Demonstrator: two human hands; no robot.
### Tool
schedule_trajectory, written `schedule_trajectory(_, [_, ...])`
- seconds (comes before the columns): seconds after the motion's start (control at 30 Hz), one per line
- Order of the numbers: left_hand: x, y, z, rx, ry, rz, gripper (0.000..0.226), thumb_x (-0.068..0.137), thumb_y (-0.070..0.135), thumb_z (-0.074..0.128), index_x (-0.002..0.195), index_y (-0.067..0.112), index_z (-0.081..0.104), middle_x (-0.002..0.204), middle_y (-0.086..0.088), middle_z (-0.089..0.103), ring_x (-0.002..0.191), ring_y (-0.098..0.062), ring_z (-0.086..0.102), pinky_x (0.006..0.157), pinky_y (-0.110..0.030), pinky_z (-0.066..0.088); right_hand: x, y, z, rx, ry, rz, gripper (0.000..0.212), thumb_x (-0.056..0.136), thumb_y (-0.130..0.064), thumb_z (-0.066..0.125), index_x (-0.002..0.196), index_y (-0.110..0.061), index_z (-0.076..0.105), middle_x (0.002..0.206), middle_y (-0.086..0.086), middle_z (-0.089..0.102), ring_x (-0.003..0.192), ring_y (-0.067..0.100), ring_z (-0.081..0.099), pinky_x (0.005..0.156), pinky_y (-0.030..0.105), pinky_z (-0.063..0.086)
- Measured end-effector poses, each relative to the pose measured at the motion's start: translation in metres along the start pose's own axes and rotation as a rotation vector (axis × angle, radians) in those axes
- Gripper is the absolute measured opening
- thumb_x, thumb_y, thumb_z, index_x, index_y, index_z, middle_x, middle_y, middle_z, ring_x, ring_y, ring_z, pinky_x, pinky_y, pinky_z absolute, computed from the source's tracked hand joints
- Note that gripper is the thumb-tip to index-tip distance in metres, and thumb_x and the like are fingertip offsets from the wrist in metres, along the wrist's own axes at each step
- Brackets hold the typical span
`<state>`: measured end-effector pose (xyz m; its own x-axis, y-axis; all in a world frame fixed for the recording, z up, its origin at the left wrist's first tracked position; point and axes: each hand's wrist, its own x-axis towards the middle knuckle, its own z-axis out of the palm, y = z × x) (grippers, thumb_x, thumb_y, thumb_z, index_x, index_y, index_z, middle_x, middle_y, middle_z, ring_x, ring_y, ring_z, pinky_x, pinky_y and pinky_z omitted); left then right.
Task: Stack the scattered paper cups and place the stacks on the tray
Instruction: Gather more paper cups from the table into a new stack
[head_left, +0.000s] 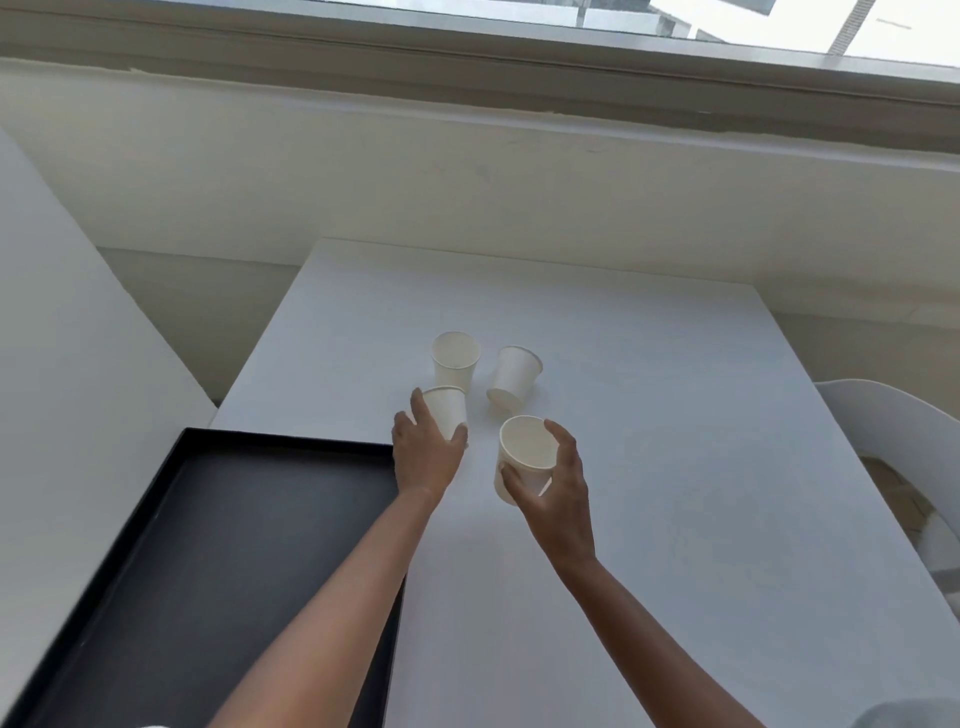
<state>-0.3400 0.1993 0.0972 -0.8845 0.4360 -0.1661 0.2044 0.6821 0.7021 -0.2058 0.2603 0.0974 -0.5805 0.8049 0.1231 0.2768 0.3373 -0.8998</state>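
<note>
Hands reach forward over a white tabletop, seen from above by a head-worn camera. The left hand has its fingers and thumb curled around the side of a white paper cup, gripping it just beyond the far right corner of a black tray. The right hand holds a second cup, fingers and thumb wrapped around its wall, the open mouth tipped toward the camera. The two held cups are near each other but apart. Two more cups sit farther back in the middle of the tabletop: an upright cup just behind the left hand's cup, and a tilted cup to its right, base toward the viewer. The tray lies at the near left. A white chair stands at the right edge, under a window.
</note>
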Motion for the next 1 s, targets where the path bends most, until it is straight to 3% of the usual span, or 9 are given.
schedule_trajectory(0.1, [0.011, 0.002, 0.007, 0.075, -0.079, -0.04, 0.082, 0.09, 0.038, 0.051, 0.146, 0.017, -0.006, 0.137, -0.03, 0.03, 0.132, -0.04, 0.026, 0.106, -0.046, 0.03, 0.0, 0.005, -0.001, -0.033, -0.008, -0.004, 0.066, 0.077, -0.024, 0.072, 0.132, -0.02, 0.036, 0.128, 0.002, 0.048, 0.105, 0.006, 0.043, 0.079, 0.006, 0.03])
schedule_trajectory(0.2, [0.02, 0.006, 0.01, 0.137, -0.137, -0.077, 0.081, 0.091, 0.04, 0.049, 0.146, 0.022, -0.007, 0.137, -0.034, 0.03, 0.131, -0.043, 0.026, 0.107, -0.049, 0.029, 0.002, 0.009, -0.002, -0.036, -0.012, 0.002, 0.066, 0.077, -0.024, 0.072, 0.132, -0.02, 0.036, 0.129, 0.003, 0.048, 0.105, 0.006, 0.044, 0.079, 0.005, 0.03])
schedule_trajectory(0.3, [0.024, 0.009, 0.011, 0.15, -0.126, -0.082, 0.07, 0.089, 0.035, 0.051, 0.144, 0.021, 0.01, 0.131, -0.031, 0.038, 0.122, -0.041, 0.033, 0.104, -0.046, 0.032, 0.003, 0.011, -0.005, -0.031, -0.016, 0.014, 0.067, 0.077, -0.023, 0.072, 0.133, -0.02, 0.035, 0.129, 0.002, 0.048, 0.106, 0.006, 0.043, 0.079, 0.004, 0.03])
schedule_trajectory(0.43, [0.024, 0.012, 0.014, 0.095, -0.084, -0.077, 0.051, 0.086, 0.027, 0.058, 0.124, 0.007, 0.033, 0.122, -0.024, 0.05, 0.116, -0.038, 0.043, 0.094, -0.043, 0.038, 0.004, 0.016, -0.008, -0.039, -0.023, 0.028, 0.068, 0.077, -0.023, 0.072, 0.134, -0.021, 0.034, 0.131, 0.001, 0.047, 0.105, 0.005, 0.043, 0.078, 0.005, 0.029])
schedule_trajectory(0.57, [0.018, 0.014, 0.013, 0.025, -0.084, -0.055, 0.044, 0.084, 0.029, 0.061, 0.114, 0.003, 0.043, 0.114, -0.018, 0.055, 0.107, -0.036, 0.051, 0.085, -0.039, 0.042, 0.007, 0.018, -0.008, -0.049, -0.029, 0.033, 0.07, 0.077, -0.024, 0.072, 0.135, -0.022, 0.032, 0.131, 0.001, 0.046, 0.104, 0.005, 0.043, 0.078, 0.006, 0.03])
schedule_trajectory(0.73, [0.003, 0.019, 0.004, -0.156, 0.003, -0.031, 0.03, 0.078, 0.033, 0.066, 0.075, 0.013, 0.044, 0.091, -0.009, 0.057, 0.08, -0.024, 0.049, 0.061, -0.028, 0.032, 0.008, 0.019, -0.009, -0.052, -0.019, 0.048, 0.075, 0.075, -0.024, 0.073, 0.136, -0.026, 0.029, 0.131, 0.001, 0.047, 0.105, 0.006, 0.045, 0.082, 0.016, 0.035])
schedule_trajectory(0.83, [-0.008, 0.023, -0.005, -0.267, 0.11, 0.042, 0.031, 0.077, 0.034, 0.068, 0.07, 0.015, 0.046, 0.088, -0.007, 0.058, 0.076, -0.021, 0.049, 0.056, -0.027, 0.03, 0.009, 0.02, -0.009, -0.051, -0.011, 0.07, 0.079, 0.074, -0.025, 0.073, 0.137, -0.027, 0.026, 0.131, 0.003, 0.047, 0.111, 0.016, 0.05, 0.083, 0.023, 0.038])
schedule_trajectory(1.0, [-0.023, 0.033, -0.011, -0.425, 0.109, 0.285, 0.025, 0.077, 0.024, 0.072, 0.077, 0.011, 0.05, 0.089, -0.002, 0.056, 0.088, -0.022, 0.054, 0.076, -0.032, 0.044, 0.01, 0.021, -0.005, -0.075, -0.037, 0.073, 0.085, 0.075, -0.022, 0.073, 0.141, -0.024, 0.021, 0.137, 0.006, 0.043, 0.119, 0.02, 0.047, 0.084, 0.021, 0.036])
